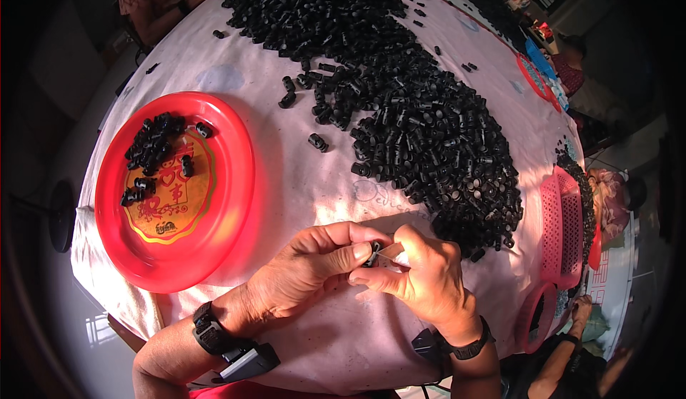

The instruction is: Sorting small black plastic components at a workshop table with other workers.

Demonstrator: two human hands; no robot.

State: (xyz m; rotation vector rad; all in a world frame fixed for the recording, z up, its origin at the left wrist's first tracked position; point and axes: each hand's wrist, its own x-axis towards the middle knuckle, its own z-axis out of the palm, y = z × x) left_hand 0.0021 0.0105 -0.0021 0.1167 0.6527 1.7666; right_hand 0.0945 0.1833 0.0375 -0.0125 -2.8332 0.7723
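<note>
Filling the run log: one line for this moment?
left hand: pinching black part | right hand: pinching same part | pile: ahead | red plate: left, few parts

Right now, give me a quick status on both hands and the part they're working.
Left hand and right hand pinch one small black part together. Black pile just beyond; red plate left. Nothing between them.

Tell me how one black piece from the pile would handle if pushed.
The black pieces look like short tubes, so one would probably roll. Strays lie apart, hinting they scatter easily. Small and plastic-looking, likely light and stiff.
</note>
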